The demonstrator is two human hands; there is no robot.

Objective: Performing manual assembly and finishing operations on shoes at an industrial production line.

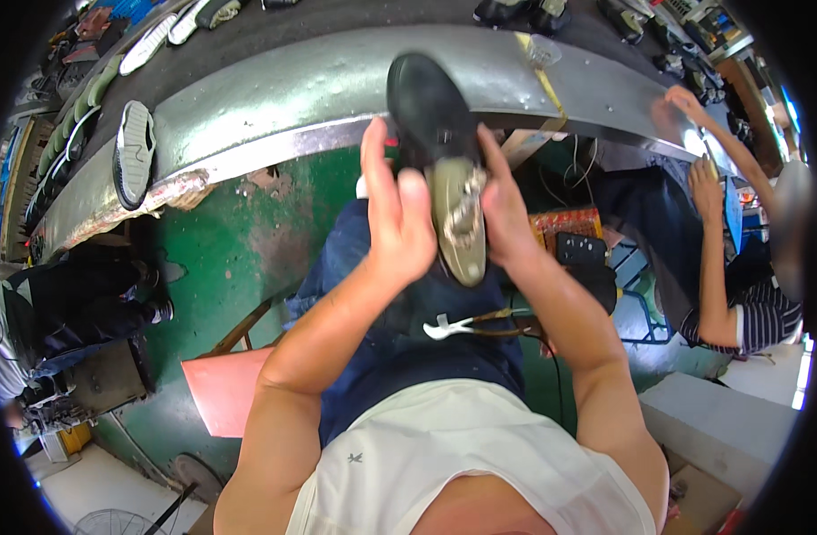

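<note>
Between my two hands, above my lap, is a black shoe (431,111) with its toe pointing away from me. An olive-green shoe last (455,214) fills its heel end, with a worn, pale patch on it. My left hand (398,209) lies along the shoe's left side, fingers stretched forward and thumb by the last. On the other side my right hand (506,209) presses against the shoe, its thumb near the pale patch. Both palms seem to support it; the fingers' undersides are hidden. White-headed pincers (457,327) rest across my lap, apart from both hands.
A metal-edged bench (275,89) curves ahead, with a grey shoe (135,152) at its left and several more shoes along the back. A co-worker's hands (704,178) work at the right. A pink seat (225,383) stands to my left on the green floor.
</note>
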